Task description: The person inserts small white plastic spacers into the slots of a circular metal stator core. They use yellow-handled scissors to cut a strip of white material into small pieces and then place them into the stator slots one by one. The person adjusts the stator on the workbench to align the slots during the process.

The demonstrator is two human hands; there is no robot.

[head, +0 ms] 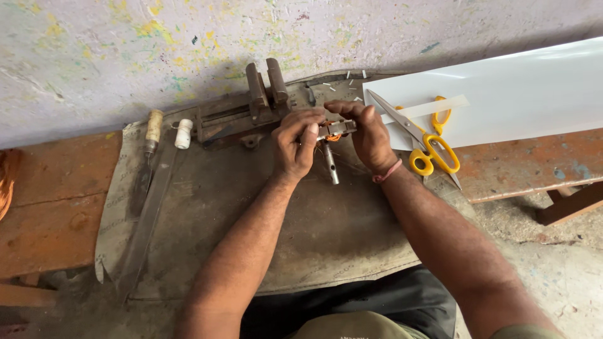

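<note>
The left hand point(296, 143) is closed, its fingers curled around the near end of a small metal part with copper winding point(333, 130), which is held just above the tabletop point(56, 213). The right hand point(367, 135) is closed on the same part from the far side, fingers bent over its top, so that the part lies between the two hands and is largely covered by them. A pink band point(387, 171) is seen on the right wrist. A short metal shaft point(330, 164) projects downward from below the part towards the grey cloth mat point(251, 207) spread over the tabletop.

Just behind the hands, a rusted bench vise point(251, 107) is set against the paint-flecked wall point(188, 44), its jaws standing apart. To the right, yellow-handled scissors point(427, 147) are laid partly on a large white sheet point(515, 94); a narrow white strip point(433, 107) lies across them, and small white offcuts point(348, 81) are scattered near the vise. No labels or signs can be made out on the sheet.

To the left, a wooden-handled file point(147, 157), a small white spool point(183, 134) and a long flat metal blade point(147, 220) rest on the mat.
</note>
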